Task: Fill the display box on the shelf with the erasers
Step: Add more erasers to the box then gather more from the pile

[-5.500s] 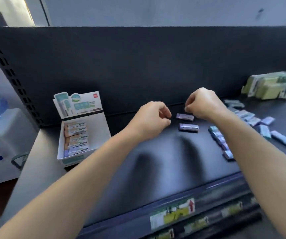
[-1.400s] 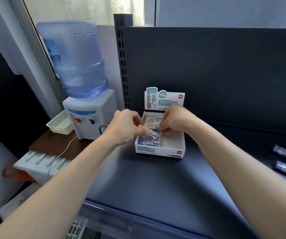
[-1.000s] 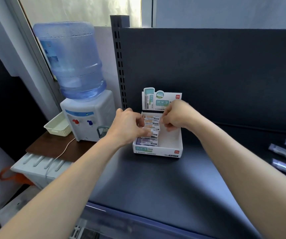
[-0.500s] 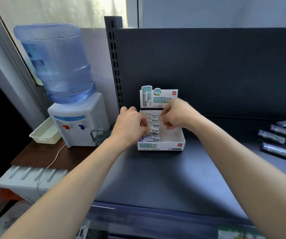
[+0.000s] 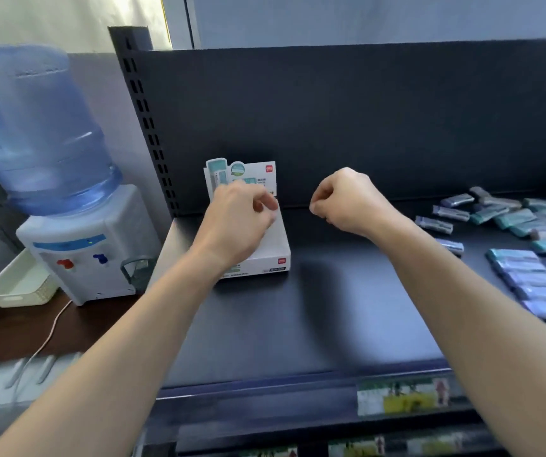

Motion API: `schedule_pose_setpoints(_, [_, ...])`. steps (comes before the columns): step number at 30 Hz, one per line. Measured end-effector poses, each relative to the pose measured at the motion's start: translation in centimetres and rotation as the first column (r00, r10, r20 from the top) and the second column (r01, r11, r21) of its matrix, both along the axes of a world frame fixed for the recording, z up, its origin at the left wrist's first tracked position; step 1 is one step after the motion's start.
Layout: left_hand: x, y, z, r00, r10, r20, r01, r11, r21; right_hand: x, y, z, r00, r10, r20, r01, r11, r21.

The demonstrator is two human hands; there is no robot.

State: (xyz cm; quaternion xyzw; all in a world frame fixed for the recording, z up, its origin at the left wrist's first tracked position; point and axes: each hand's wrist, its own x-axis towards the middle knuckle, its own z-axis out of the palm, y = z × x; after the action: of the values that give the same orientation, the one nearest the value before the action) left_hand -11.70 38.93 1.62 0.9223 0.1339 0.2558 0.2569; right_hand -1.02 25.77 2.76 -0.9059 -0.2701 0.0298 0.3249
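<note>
1. The dark shelf (image 5: 298, 311) carries everything. The box stands toward its left end and the stock lies at its right end, well apart, with bare shelf between them.
2. The display box (image 5: 266, 263) is white card. It looks light and thin-walled, so a careless push would probably slide or tip it. The hand above it hides most of the inside, so how full it is cannot be told.
3. The left hand (image 5: 237, 222) hovers over the box with its fingers curled downward. The back of the hand hides whether they pinch anything.
4. The right hand (image 5: 347, 199) hangs in the air between the box and the stock. It is curled into a loose fist, and nothing shows inside it.
5. The erasers (image 5: 528, 278) lie partly in a neat row near the front edge and partly in a loose scatter behind it.
    - They are small wrapped blocks in blue and teal.
    - They are likely light and firm with a little give.
    - The glossy wrap may be slippery.
6. The best hold on a single eraser is probably thumb and forefinger across its long sides, near the middle. Several taken from the row could be squeezed end to end, but such a stack may buckle.
</note>
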Motion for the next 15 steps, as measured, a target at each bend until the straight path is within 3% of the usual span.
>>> schedule_pose_setpoints(5, [3.8, -7.7, 0.6, 0.98, -0.193, -0.041, 0.194, 0.981, 0.012, 2.9, -7.6, 0.5, 0.99, -0.117, 0.073, 0.123, 0.99, -0.072])
schedule_pose_setpoints(15, [14.0, -25.3, -0.1, 0.884, -0.419, -0.205, 0.423, 0.906, -0.028, 10.7, -28.2, 0.1, 0.91, -0.4, 0.112, 0.414, 0.897, -0.155])
